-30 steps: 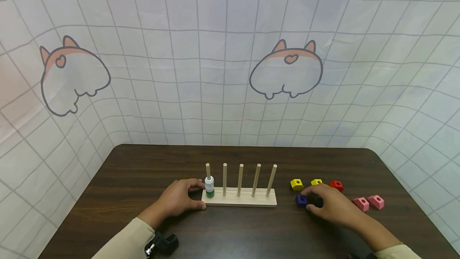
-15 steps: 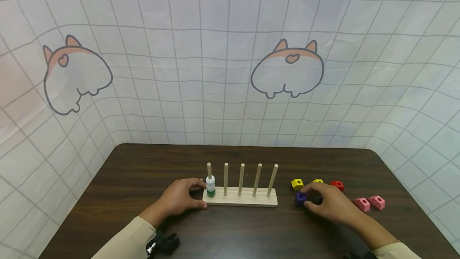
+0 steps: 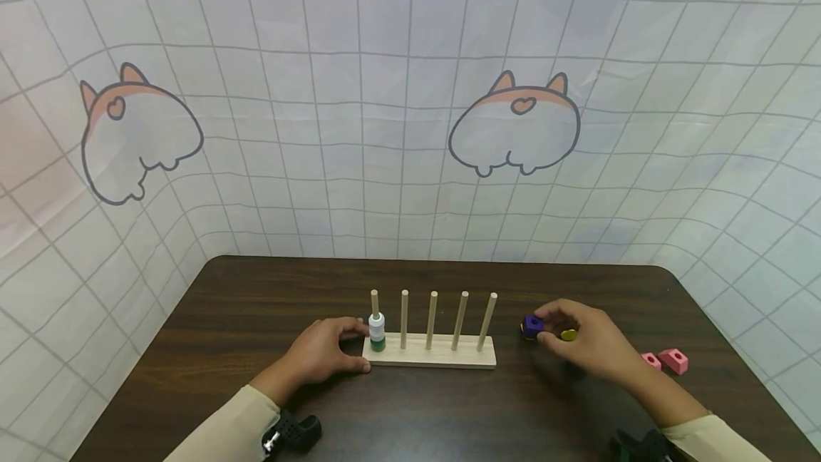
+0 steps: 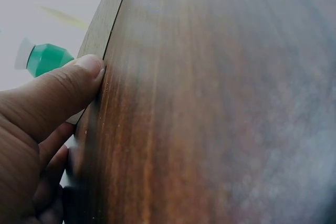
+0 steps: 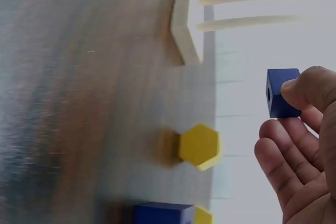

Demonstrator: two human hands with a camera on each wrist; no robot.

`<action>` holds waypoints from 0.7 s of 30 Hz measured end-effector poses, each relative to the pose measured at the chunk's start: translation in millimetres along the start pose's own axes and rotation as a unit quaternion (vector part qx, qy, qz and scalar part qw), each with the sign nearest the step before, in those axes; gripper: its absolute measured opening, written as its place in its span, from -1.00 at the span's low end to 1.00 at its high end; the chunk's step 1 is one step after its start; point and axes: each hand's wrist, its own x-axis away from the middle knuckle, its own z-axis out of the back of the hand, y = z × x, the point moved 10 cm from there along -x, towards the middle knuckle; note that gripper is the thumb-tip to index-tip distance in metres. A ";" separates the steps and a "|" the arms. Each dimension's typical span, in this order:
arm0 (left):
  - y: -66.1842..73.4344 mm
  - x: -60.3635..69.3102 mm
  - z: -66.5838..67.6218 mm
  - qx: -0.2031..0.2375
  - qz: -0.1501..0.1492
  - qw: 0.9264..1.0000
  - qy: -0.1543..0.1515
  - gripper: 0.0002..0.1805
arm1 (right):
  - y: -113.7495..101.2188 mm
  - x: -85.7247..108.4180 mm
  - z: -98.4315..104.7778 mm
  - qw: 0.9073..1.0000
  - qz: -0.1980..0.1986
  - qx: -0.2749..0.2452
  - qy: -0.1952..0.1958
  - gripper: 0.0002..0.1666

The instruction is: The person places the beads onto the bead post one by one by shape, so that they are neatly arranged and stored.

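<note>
My left hand (image 3: 321, 356) grips the left end of a pale wooden peg board (image 3: 430, 359), thumb at the front edge. Several upright pegs stand on it. On the leftmost peg sit white beads (image 3: 376, 326) above a green bead (image 3: 377, 343); the green one also shows in the left wrist view. My right hand (image 3: 593, 341) pinches a blue block (image 5: 284, 93) with a hole, raised off the table right of the board. Below it in the right wrist view stands a yellow bead (image 5: 199, 146), apart from the fingers.
A second yellow bead (image 3: 568, 334) shows under my right hand, and another blue block (image 5: 163, 213) at the right wrist view's lower edge. Two pink blocks (image 3: 673, 360) lie farther right. The dark wooden table (image 3: 423, 419) ends at a white gridded cloth (image 3: 398, 127).
My right hand has lifted the blue block up and slightly left, and it now covers the view of a yellow bead. The red block is hidden now. My left hand stays on the board.
</note>
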 end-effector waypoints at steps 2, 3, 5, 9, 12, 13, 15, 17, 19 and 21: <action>-0.1 -0.1 0.3 0.002 0.001 1.000 0.000 -0.41 | -4.0 -2.7 4.1 1.000 0.000 -0.002 0.001 -0.69; -0.2 -0.1 0.4 0.002 0.001 1.000 0.000 -0.41 | -6.3 -4.1 6.2 1.000 0.003 -0.004 0.002 -0.68; -0.5 0.0 0.6 0.003 0.002 1.000 0.000 -0.41 | -11.2 -7.0 10.2 1.000 0.014 -0.007 0.006 -0.68; 0.5 0.6 0.9 0.005 -0.001 1.000 0.000 -0.41 | -20.0 -12.8 17.8 0.999 0.034 -0.006 0.015 -0.67; 1.2 0.9 0.9 0.004 -0.001 1.000 0.000 -0.41 | -25.0 -16.4 22.9 0.999 0.030 0.000 0.017 -0.67; 1.3 1.0 0.9 0.004 -0.001 1.000 0.000 -0.41 | -26.6 -17.2 24.3 1.000 0.025 0.000 0.016 -0.67; 1.5 1.2 0.9 0.005 0.000 1.000 0.001 -0.41 | -29.8 -19.0 26.4 1.000 0.022 0.003 0.015 -0.67; 2.0 1.4 0.9 0.006 -0.001 1.000 0.000 -0.41 | -33.5 -20.6 28.2 1.000 0.026 0.003 0.015 -0.66; 2.4 1.5 1.0 0.007 -0.002 1.000 0.000 -0.41 | -38.1 -22.6 29.7 0.999 0.034 0.002 0.016 -0.66; 2.5 1.2 0.9 0.006 -0.003 1.000 0.000 -0.41 | -42.9 -24.6 31.2 0.999 0.041 0.000 0.018 -0.66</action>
